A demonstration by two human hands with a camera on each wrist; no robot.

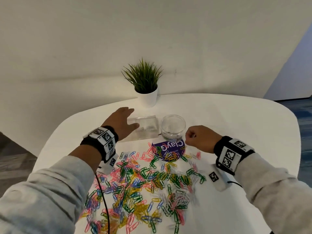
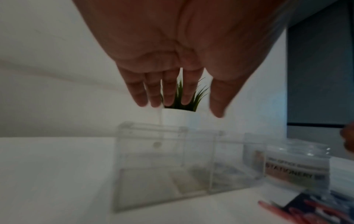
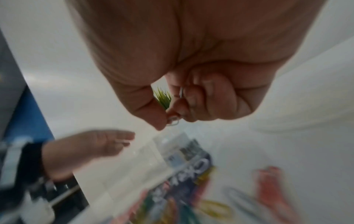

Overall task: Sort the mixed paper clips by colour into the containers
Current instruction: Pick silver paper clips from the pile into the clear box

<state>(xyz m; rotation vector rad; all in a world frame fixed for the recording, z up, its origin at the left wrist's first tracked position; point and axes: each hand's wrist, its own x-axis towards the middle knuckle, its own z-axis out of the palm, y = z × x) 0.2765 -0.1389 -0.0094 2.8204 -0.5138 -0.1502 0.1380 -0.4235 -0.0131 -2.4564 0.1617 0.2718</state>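
Left hand (image 1: 121, 121) spread over clear box (image 1: 147, 126); right hand (image 1: 200, 138) — pinching white clip (image 3: 173, 121)

- Bare bench (image 1: 236, 119) lies right of the round jar (image 1: 173, 126).
- Loose paper clips (image 1: 143, 181) cover the near middle.
- Potted plant (image 1: 146, 85) stands behind the clear box (image 1: 146, 127).
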